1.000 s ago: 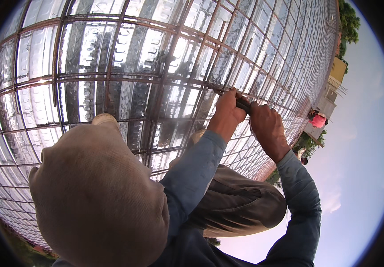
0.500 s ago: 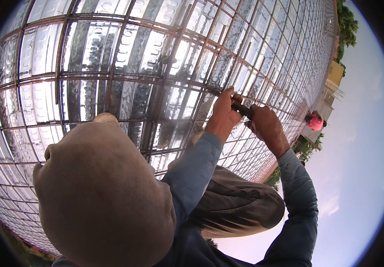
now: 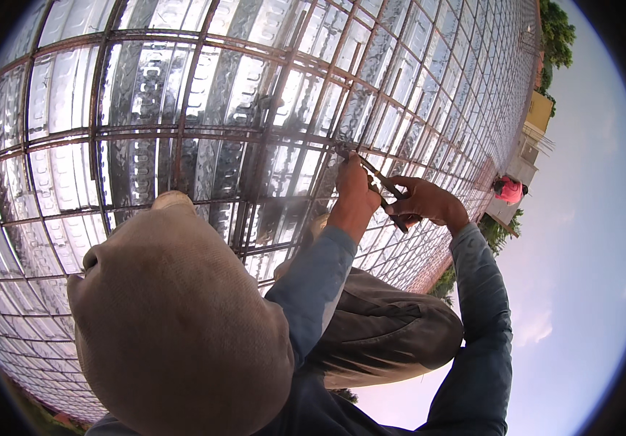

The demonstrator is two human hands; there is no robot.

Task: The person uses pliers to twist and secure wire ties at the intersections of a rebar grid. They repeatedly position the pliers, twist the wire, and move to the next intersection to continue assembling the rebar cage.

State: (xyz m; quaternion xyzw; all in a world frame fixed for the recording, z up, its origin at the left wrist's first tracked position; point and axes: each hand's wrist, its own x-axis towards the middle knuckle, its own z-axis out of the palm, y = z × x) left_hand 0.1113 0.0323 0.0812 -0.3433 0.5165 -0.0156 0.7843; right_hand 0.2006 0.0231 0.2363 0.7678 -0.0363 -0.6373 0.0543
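My right hand point(image 3: 429, 201) grips a pair of dark pincers point(image 3: 383, 178), with the two handles spread apart. The head of the pincers is at a crossing of the rusty rebar mesh point(image 3: 266, 132). Close beside that head is my left hand point(image 3: 355, 190), its fingers drawn together at the same crossing. What those fingers hold is hidden or too small to name. Shiny ribbed metal sheeting point(image 3: 218, 163) lies beneath the bars.
A large rounded brown cloth shape point(image 3: 182, 312), seemingly my bent knee, fills the lower left. My other knee point(image 3: 393, 327), in dark trousers, is below my arms. Farther off at right, a person in a pink top point(image 3: 509, 190) is by the mesh edge. Trees point(image 3: 556, 33) stand beyond.
The pincers' handles have spread from close together to wide apart, and my right hand's fingers have opened out with them. My left hand has shifted slightly left.
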